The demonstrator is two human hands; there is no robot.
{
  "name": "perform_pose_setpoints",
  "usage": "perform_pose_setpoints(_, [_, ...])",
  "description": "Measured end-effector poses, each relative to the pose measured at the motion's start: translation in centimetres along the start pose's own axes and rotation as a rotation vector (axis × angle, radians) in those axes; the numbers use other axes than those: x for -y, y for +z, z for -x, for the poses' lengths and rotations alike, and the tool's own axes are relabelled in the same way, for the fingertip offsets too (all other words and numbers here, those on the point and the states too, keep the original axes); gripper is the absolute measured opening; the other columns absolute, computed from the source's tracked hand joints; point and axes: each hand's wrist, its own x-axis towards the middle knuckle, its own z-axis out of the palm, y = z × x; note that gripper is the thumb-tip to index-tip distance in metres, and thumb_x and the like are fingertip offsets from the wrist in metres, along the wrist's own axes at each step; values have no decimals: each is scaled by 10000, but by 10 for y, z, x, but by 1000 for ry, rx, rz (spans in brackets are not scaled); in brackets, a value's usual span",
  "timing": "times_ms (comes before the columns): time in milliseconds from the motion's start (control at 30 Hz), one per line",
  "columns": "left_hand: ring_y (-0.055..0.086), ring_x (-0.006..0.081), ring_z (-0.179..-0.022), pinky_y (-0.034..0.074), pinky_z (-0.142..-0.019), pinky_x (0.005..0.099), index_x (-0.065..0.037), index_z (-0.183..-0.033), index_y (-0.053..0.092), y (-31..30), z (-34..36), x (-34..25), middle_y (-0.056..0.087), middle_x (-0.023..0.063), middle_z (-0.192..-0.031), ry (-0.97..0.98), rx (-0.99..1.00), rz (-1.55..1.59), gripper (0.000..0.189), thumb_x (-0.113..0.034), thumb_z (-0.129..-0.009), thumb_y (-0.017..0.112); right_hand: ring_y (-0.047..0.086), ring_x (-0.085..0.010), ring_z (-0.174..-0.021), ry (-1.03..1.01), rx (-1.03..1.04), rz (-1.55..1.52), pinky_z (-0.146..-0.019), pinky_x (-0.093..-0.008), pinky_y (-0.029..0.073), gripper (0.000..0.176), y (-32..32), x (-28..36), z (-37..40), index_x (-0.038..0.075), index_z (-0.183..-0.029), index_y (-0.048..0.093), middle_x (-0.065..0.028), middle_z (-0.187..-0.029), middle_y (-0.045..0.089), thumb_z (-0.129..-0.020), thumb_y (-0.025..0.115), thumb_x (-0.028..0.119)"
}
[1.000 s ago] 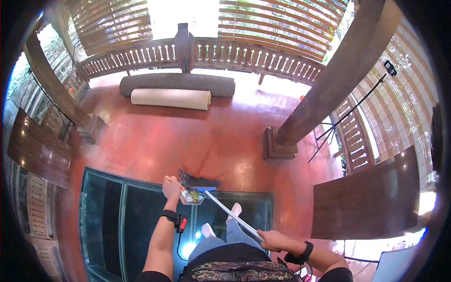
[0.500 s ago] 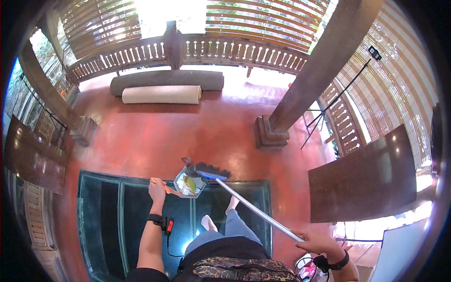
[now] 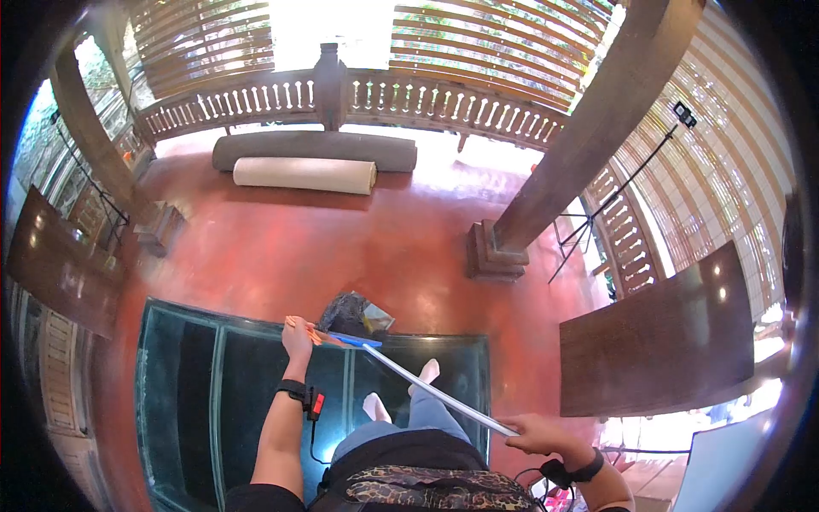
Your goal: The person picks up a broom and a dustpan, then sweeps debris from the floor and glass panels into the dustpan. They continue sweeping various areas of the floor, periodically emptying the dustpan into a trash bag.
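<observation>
My left hand (image 3: pixel 298 338) is closed around the orange handle of a dustpan (image 3: pixel 379 319), held out over the near edge of the red floor. Most of the pan is hidden behind the broom; a pale corner and something yellowish-green show. My right hand (image 3: pixel 536 433) grips the upper end of the silver stick of a broom (image 3: pixel 439 395). The broom's blue head lies across the front of the dustpan, close to my left hand, and its dark bristles point away from me over the pan.
Below me is a dark glass floor panel (image 3: pixel 256 384) on which my feet stand. Two rolled mats (image 3: pixel 307 175) lie by the railing. A wooden pillar (image 3: pixel 589 128), a tripod (image 3: pixel 589 222) and a brown board (image 3: pixel 657 333) stand to the right.
The broom head has swung left from the pan's far right side to across its front, now covering most of it. My right hand has shifted left; the dustpan appears turned.
</observation>
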Motion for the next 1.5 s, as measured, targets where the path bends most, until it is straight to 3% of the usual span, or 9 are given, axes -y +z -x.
perform_pose_setpoints(100, [559, 210, -564, 426, -573, 315, -3, -674, 501, -13, 4, 2, 576, 98, -600, 30, -20, -36, 235, -202, -730, 389, 563, -328, -669, -343, -201, 236, -625, -385, 439, 481, 1, -36, -6, 117, -1165, 420, -189, -781, 576, -695, 503, 179])
perform_pose_setpoints(300, [558, 186, -547, 441, -553, 301, -12, -670, 498, -33, 8, 2, 576, 92, -605, 5, -81, 48, 246, -213, -755, 382, 552, -347, -717, 11, -206, 364, -645, -393, 434, 453, -15, 15, 55, 130, -1130, 449, -200, -798, 570, -685, 507, 189])
perform_pose_setpoints(500, [544, 177, -536, 441, -539, 288, -8, -655, 462, -45, 12, -5, 555, 102, -605, -50, -83, 223, 221, -179, -766, 377, 574, -295, -618, -88, -267, 432, -590, -354, 448, 465, -7, -41, 46, 167, -1141, 456, -161, -711, 584, -684, 528, 216])
perform_pose_setpoints(800, [534, 160, -549, 434, -547, 267, -11, -665, 449, -56, 8, 5, 552, 92, -618, -12, -105, 224, 270, -211, -826, 365, 454, -54, -484, 187, -147, -414, -421, -195, 355, 432, -17, -55, 51, 97, -1138, 481, 0, -603, 513, -712, 555, 73])
perform_pose_setpoints(1033, [539, 158, -551, 436, -549, 272, -12, -664, 461, -70, 15, -3, 561, 95, -618, 28, -65, 184, 238, -187, -803, 382, 421, -59, -443, -24, -257, -264, -390, -208, 343, 383, -57, -41, 86, 58, -1113, 485, -1, -556, 462, -731, 515, 66])
perform_pose_setpoints(1200, [559, 179, -580, 440, -577, 296, -8, -672, 490, -62, 8, 5, 569, 96, -623, -13, -59, 6, 233, -204, -762, 401, 453, -132, -404, -152, -324, -76, -326, -274, 351, 278, -40, -37, -72, 46, -978, 517, -42, -529, 470, -720, 497, 146])
perform_pose_setpoints(1367, [568, 291, -665, 426, -648, 388, 15, -701, 507, -41, -4, -3, 582, 131, -659, -48, -113, -240, 278, -240, -707, 397, 537, -370, -801, -122, -530, -22, -703, -420, 429, 249, 3, -15, -234, 45, -860, 562, -208, -807, 570, -656, 491, 167])
perform_pose_setpoints(1400, [566, 304, -686, 422, -661, 399, 18, -708, 509, -37, -6, -10, 581, 147, -675, -54, -100, -285, 286, -243, -704, 391, 593, -275, -623, -154, -534, 72, -568, -370, 468, 291, 11, -20, -264, 28, -912, 559, -182, -719, 586, -655, 495, 148])
perform_pose_setpoints(1500, [551, 355, -766, 408, -705, 435, 33, -746, 518, -20, -15, -22, 572, 214, -748, -49, -82, -454, 318, -253, -697, 386, 561, -344, -776, -157, -512, 127, -694, -402, 443, 288, 35, -10, -297, -10, -893, 540, -223, -799, 572, -649, 483, 133])
